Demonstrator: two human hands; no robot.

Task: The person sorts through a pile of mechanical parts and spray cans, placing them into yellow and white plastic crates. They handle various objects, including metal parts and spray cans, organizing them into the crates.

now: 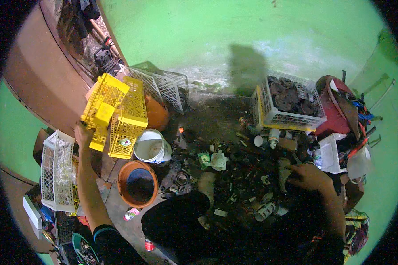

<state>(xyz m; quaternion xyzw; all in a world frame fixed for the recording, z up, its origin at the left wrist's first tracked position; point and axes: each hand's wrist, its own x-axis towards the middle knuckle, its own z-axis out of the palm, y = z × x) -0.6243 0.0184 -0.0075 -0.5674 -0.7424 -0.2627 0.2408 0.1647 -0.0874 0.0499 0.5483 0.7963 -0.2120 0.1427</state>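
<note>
My left hand grips the lower left edge of a yellow plastic crate, which is tilted. Close against it on the right is another yellow crate. A white plastic bucket is beside the yellow crates, and an orange tub with dark contents is nearer to me. Over on the right, my right hand reaches out with its fingers apart and nothing visible in them. Its fingertips are near a greyish curved object, too dim to identify; contact is unclear. Loose small parts cover the shadowed floor between my hands.
A white openwork crate full of dark round parts stands by the green wall. White foam lies below it. At left are a white crate and a green container. A red can stands near me.
</note>
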